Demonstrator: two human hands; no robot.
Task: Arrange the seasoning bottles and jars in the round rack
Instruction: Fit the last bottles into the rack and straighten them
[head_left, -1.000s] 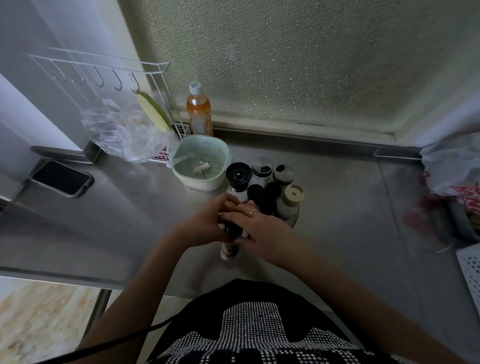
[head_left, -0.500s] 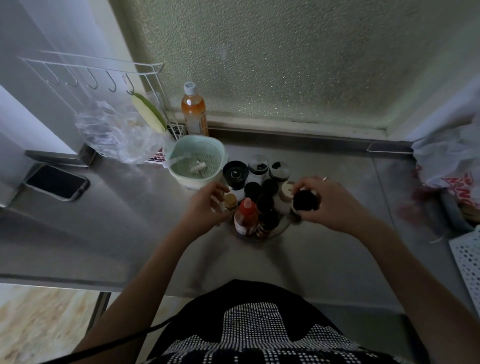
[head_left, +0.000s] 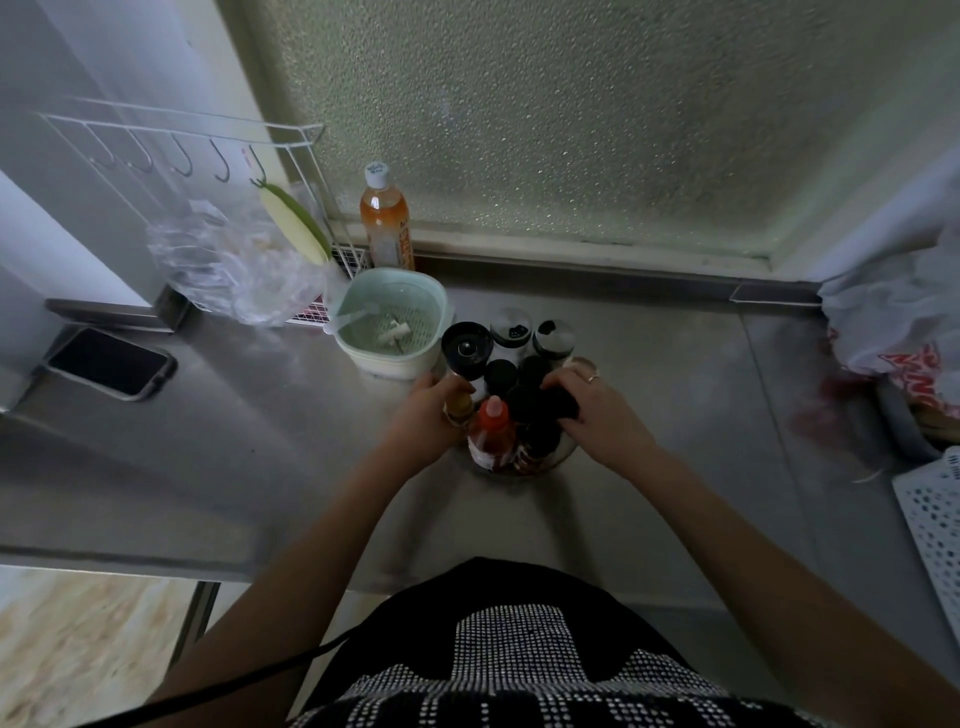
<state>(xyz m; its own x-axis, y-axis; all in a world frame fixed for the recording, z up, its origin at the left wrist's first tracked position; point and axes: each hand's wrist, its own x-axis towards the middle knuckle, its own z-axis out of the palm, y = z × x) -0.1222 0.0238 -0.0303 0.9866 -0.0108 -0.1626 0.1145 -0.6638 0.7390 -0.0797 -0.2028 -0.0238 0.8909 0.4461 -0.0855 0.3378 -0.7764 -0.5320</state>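
Note:
The round rack (head_left: 563, 456) stands on the steel counter, crowded with several bottles and jars. A red-capped sauce bottle (head_left: 491, 423) is at its near side and a tall black-capped grinder (head_left: 466, 347) at its left back. Two clear jars with black lids (head_left: 511, 328) stand behind. My left hand (head_left: 423, 418) wraps a small amber bottle (head_left: 459, 404) at the rack's left edge. My right hand (head_left: 600, 413) grips a black-lidded jar (head_left: 558, 401) over the rack's right side. The rack's base is mostly hidden.
A pale green colander bowl (head_left: 390, 328) sits just left of the rack. Behind it are an orange drink bottle (head_left: 387, 221), a white wire hook rack (head_left: 182, 150) and a clear plastic bag (head_left: 234, 267). A phone (head_left: 109, 362) lies far left; bags (head_left: 893, 317) sit at right.
My right hand has moved left and inward with the black-lidded jar, from the rack's right edge to over the rack. My left hand stays at the left side on the amber bottle.

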